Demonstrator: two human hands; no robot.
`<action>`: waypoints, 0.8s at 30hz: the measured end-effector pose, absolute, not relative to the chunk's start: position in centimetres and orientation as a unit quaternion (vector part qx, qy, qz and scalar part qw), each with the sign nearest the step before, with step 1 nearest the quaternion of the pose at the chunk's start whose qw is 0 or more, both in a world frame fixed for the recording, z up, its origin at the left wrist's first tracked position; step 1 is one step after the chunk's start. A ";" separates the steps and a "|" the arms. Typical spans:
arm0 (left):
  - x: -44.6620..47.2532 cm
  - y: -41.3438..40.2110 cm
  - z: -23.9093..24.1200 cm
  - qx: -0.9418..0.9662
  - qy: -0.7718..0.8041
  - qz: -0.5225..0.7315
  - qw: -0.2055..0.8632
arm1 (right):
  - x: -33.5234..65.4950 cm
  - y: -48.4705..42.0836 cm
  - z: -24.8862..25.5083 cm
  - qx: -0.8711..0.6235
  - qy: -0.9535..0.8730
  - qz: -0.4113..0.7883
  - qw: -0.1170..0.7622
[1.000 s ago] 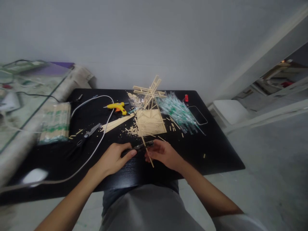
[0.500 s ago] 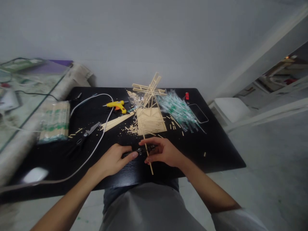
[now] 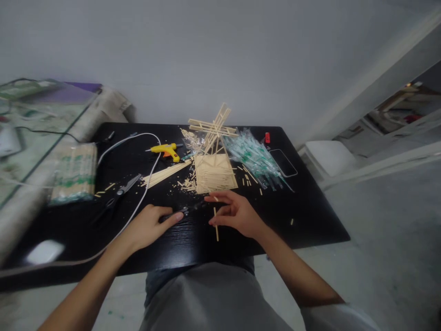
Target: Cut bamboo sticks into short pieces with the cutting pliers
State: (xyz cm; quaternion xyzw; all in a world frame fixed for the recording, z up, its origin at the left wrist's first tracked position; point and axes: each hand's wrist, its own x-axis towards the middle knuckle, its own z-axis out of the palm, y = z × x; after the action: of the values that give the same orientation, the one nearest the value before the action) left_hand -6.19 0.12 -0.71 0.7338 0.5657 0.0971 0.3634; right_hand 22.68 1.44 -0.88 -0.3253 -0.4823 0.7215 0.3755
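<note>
My left hand [image 3: 151, 225] is closed on black cutting pliers [image 3: 186, 210], whose dark jaws point right and blend into the black table. In my right hand [image 3: 237, 214], thumb and fingers pinch a short, thin wooden stick [image 3: 217, 232] that points down toward the table's front edge. A small pale piece shows by the right index finger. The pliers' tip lies just left of the right fingertips, apart from the stick. Just beyond both hands is a flat square wooden base [image 3: 220, 184], strewn with thin sticks. A crossed stick structure [image 3: 217, 128] rises behind it.
Left on the black table [image 3: 193, 250] are a yellow glue gun [image 3: 167, 151], scissors [image 3: 122, 191], a white cable [image 3: 138, 207] and a pack of sticks [image 3: 75, 172]. Right are green-white plastic wrappers [image 3: 253, 154], a phone [image 3: 283, 162] and a red object [image 3: 267, 137].
The pliers have moved left, away from the stick, with my left hand. The long stick in my right hand now shows as a shorter length, with a small piece above it.
</note>
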 end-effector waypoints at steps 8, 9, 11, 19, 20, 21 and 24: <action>-2.9 -0.2 -1.0 0.363 0.588 0.382 0.613 | 20.9 -0.2 -0.7 -0.331 -0.598 0.656 0.319; -2.2 -0.1 -1.0 0.340 0.568 0.403 0.632 | 20.7 -0.5 -0.6 -0.331 -0.629 0.638 0.296; -1.1 0.2 -0.8 0.318 0.542 0.430 0.648 | 20.4 -0.9 -0.5 -0.327 -0.684 0.600 0.255; -0.9 0.9 0.4 0.386 0.599 0.454 0.534 | 21.3 -1.1 -2.0 -0.344 -0.688 0.569 0.291; -1.0 0.9 0.5 0.419 0.607 0.450 0.503 | 21.3 -0.9 -2.4 -0.369 -0.654 0.583 0.309; -1.1 0.8 0.6 0.457 0.610 0.442 0.473 | 21.4 -0.7 -2.8 -0.392 -0.618 0.597 0.327; -0.8 0.5 0.5 0.574 0.591 0.392 0.409 | 21.2 0.1 -3.5 -0.426 -0.536 0.632 0.363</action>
State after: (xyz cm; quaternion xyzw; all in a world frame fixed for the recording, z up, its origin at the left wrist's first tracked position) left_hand -0.84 0.49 0.53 0.5737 0.5915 0.3925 0.4087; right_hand 21.15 0.06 -3.50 -0.4261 -0.5361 0.6318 0.3630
